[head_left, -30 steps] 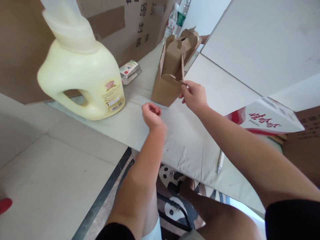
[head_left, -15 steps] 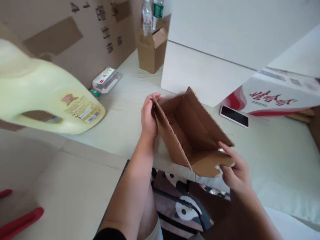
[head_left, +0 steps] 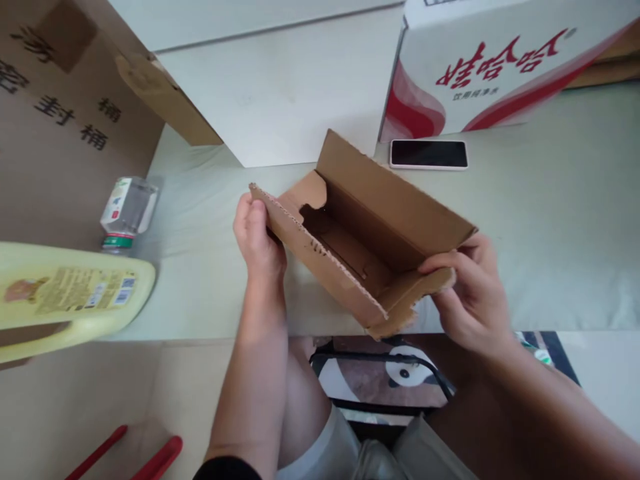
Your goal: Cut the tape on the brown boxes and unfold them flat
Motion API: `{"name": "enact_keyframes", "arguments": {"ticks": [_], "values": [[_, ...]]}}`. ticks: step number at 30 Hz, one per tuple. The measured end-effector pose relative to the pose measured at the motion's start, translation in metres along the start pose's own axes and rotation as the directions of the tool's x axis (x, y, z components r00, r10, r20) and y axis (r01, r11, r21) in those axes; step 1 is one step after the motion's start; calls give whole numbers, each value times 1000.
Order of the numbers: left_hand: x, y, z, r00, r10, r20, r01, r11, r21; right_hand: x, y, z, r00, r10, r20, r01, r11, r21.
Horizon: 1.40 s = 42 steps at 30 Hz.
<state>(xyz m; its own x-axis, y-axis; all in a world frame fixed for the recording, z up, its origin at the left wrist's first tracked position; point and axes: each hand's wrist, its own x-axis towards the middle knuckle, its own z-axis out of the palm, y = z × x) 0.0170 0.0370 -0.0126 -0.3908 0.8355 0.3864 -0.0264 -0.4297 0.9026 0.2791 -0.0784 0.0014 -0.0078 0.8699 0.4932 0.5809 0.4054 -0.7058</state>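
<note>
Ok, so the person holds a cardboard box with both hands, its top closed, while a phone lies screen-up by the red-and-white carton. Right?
Not closed: the head view shows the cardboard box open, its inside visible. Left hand and right hand do hold it; the phone lies as stated.

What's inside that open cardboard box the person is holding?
Inside the cardboard box, brown inner walls and a shadowed part of the bottom show. The near side panel covers the rest; what lies there cannot be seen.
</note>
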Motion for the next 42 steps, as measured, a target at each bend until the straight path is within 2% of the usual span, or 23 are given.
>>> {"name": "enact_keyframes", "arguments": {"ticks": [3, 6, 8, 11, 14, 16, 19, 23, 26, 30, 34, 39, 42], "values": [[-1, -1, 1, 1000, 15, 13, -14, 999, -49, 1, 2, -2, 1000, -18, -14, 18, 1000, 21], [-3, -2, -7, 996, -49, 73, 51, 998, -21, 0, 5, 0, 1000, 3, -27, -1, 998, 60], [-5, -2, -11, 990, -85, 109, 89, 996, -25, -2, 7, 5, 998, 40, -51, -36, 996, 78], [-6, -1, -12, 994, -44, 99, 48, 998, -44, -7, 6, 18, 984, 137, -111, -118, 979, 164], [-6, -1, -7, 997, -29, 75, 33, 998, -52, -9, 1, 26, 978, 196, -72, -166, 937, 308], [-7, -1, -5, 994, -85, 65, 89, 994, -57, -7, -3, 26, 988, 154, -22, -136, 923, 359], [-7, -4, -5, 988, -143, 61, 144, 989, -15, -3, -6, 19, 998, 20, 61, -41, 934, 354], [-6, -11, -11, 993, -53, 106, 46, 997, 68, 1, -4, 11, 983, -105, 149, 46, 934, 355], [-6, -13, -14, 986, 26, 164, -55, 983, 173, 2, -2, 12, 981, -108, 159, 51, 942, 330], [-8, -10, -16, 957, 63, 284, -150, 944, 293, 3, -1, 13, 985, -68, 159, 23, 963, 268], [-8, -7, -17, 950, 81, 301, -181, 930, 321, 4, -1, 10, 979, -62, 196, 15, 973, 231], [-7, -10, -20, 949, 117, 292, -207, 932, 297, 4, -1, 8, 983, -80, 168, 26, 953, 302], [-7, -11, -21, 945, 131, 300, -221, 932, 288, 4, -2, 9, 981, -49, 186, -3, 962, 271]]}}
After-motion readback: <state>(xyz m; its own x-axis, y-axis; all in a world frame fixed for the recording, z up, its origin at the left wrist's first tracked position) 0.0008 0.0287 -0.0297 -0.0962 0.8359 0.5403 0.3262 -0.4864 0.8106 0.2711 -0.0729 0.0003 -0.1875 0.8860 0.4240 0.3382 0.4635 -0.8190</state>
